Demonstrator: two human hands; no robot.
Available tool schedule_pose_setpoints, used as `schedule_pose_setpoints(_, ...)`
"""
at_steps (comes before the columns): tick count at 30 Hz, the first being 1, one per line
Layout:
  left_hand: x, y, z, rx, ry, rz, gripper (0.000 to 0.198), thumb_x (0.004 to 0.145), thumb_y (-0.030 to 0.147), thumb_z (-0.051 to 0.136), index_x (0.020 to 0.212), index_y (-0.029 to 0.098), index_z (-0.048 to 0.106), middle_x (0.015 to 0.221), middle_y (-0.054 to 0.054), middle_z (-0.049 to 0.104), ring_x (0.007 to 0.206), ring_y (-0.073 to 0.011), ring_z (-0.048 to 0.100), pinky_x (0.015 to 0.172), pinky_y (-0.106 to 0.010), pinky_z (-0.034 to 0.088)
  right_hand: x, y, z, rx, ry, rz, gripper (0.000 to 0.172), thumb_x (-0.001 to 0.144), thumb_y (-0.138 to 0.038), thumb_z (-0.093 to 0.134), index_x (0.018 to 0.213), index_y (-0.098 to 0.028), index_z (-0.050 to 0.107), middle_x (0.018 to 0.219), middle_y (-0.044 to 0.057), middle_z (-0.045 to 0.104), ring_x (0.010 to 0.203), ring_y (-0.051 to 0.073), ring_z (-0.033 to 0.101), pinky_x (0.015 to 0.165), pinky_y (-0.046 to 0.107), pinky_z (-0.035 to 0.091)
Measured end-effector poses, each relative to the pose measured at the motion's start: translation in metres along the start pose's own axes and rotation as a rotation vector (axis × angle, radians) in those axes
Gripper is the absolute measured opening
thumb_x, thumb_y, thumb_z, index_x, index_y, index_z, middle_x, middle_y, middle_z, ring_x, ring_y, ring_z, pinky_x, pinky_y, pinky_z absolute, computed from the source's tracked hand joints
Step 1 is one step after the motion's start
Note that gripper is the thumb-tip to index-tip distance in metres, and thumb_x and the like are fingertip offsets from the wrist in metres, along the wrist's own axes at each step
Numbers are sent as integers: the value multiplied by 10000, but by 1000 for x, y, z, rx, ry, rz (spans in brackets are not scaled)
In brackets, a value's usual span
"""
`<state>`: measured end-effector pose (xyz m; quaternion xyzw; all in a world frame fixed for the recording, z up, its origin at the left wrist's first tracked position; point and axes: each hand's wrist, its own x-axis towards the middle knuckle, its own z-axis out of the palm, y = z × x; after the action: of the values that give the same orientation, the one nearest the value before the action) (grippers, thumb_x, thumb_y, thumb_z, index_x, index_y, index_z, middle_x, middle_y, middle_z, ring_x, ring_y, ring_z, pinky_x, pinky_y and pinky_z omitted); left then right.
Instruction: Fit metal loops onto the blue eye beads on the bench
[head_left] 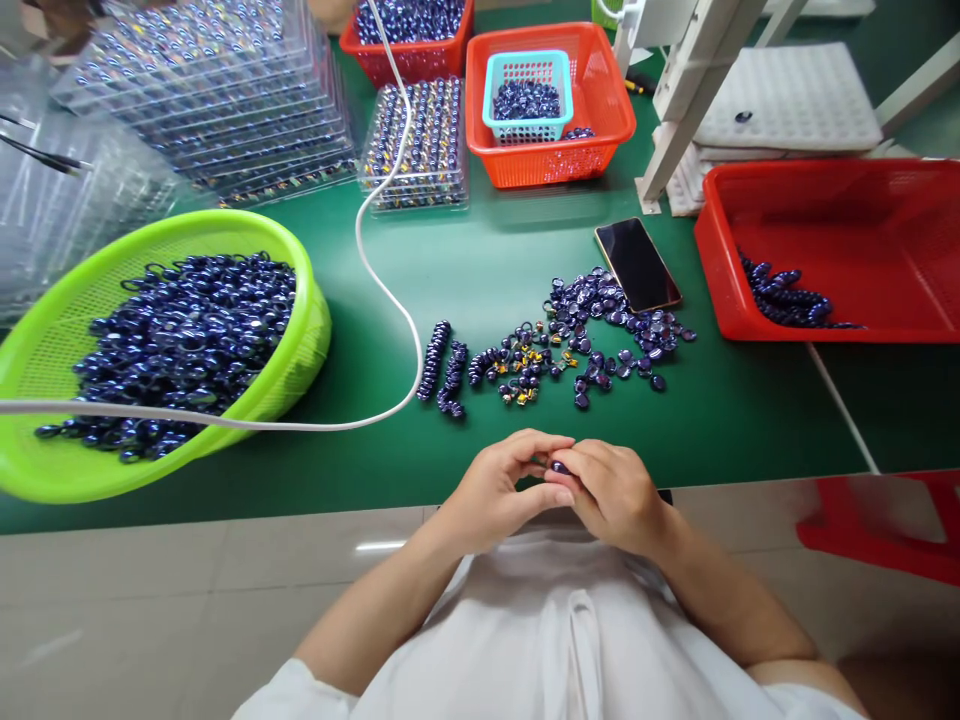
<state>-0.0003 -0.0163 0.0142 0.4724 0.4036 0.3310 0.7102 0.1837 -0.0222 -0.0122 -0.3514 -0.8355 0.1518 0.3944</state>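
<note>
Near the table's front edge, my left hand [508, 490] and my right hand [611, 488] meet, fingertips together. Between them shows a small shiny dark-blue piece [559, 467], mostly covered by the fingers. Both hands are closed around it in a pinch. Just beyond them lie loose dark-blue oval pieces [592, 300] and a mixed heap of blue and gold-coloured small parts [523, 365]. To the left of that heap are rows of stacked dark-blue rings [433, 360].
At left stands a green basket [311, 310] full of dark-blue ringed pieces, with a white cable [390, 290] across it. Behind are stacked clear trays [225, 100], a small tray [416, 140] and an orange basket [551, 165]. A phone [637, 262] and red bin [825, 185] are right.
</note>
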Motion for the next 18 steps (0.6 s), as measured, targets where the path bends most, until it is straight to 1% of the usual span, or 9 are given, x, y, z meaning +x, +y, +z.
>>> schedule_pose_setpoints(4, 0, -3, 3, 42, 32, 34, 348, 729, 236, 821, 1061, 162, 745, 1003, -99, 685, 908, -213, 675, 831, -313, 563, -4, -1, 3, 8, 19, -41, 201, 918, -143, 507, 1105, -181, 566, 754, 58, 694, 640, 188, 652, 574, 300, 521)
schedule_pose_setpoints(9, -2, -7, 2, 49, 72, 38, 321, 700, 262, 843, 993, 152, 771, 930, -100, 713, 855, -220, 679, 793, -315, 566, -7, -1, 10, 14, 61, -35, 206, 907, -154, 496, 1098, -183, 567, 710, 39, 657, 591, 176, 615, 539, 290, 486)
schedule_pose_setpoints(14, -2, -10, -1, 22, 71, 23, 316, 698, 247, 845, 989, 147, 775, 950, -98, 721, 868, -217, 680, 813, -313, 563, -5, -2, 14, -21, 55, -15, 145, 926, -162, 475, 1018, -197, 581, 666, 21, 631, 552, 164, 593, 523, 287, 470)
schedule_pose_setpoints(18, -3, -12, -1, -65, 108, -6, 366, 684, 233, 854, 1028, 153, 757, 972, -83, 714, 887, -204, 684, 830, -312, 569, -3, -1, 14, -6, 50, -7, 156, 935, -157, 504, 1072, -172, 578, 737, 52, 670, 620, 176, 634, 564, 294, 509)
